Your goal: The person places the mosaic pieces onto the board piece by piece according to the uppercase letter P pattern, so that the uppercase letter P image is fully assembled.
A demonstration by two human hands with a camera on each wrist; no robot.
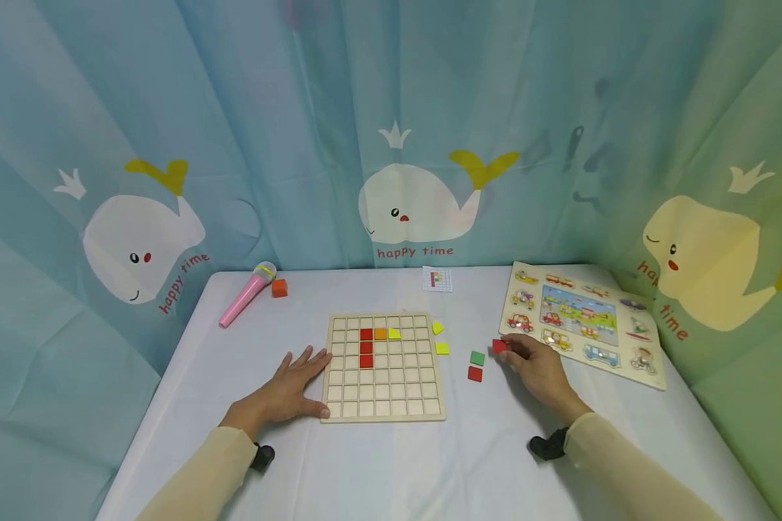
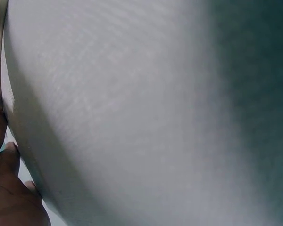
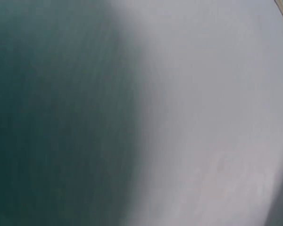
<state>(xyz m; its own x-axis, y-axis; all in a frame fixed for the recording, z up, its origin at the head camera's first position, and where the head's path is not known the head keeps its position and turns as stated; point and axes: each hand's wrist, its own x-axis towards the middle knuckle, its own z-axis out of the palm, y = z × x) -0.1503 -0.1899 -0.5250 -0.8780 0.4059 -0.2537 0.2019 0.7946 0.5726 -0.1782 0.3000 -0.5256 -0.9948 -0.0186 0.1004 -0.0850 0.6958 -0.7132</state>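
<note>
In the head view a wooden grid board (image 1: 404,394) lies mid-table, with several red tiles (image 1: 366,347) in a column, an orange tile (image 1: 381,333) and a yellow piece (image 1: 394,333) in its cells. My left hand (image 1: 283,391) rests spread at the board's left edge, fingertips and thumb touching the frame. Right of the board, my right hand (image 1: 541,369) pinches a red square tile (image 1: 499,346) between thumb and fingers. Near it lie a green tile (image 1: 478,358), another red tile (image 1: 475,373), a yellow square (image 1: 442,348) and a small yellow piece (image 1: 438,328).
A vehicle puzzle board (image 1: 580,318) lies at the back right, close to my right hand. Behind the grid board is a small pattern card (image 1: 437,279). At the back left are a pink toy microphone (image 1: 247,295) and an orange-red cube (image 1: 279,289). Curtains (image 1: 300,181) surround the table.
</note>
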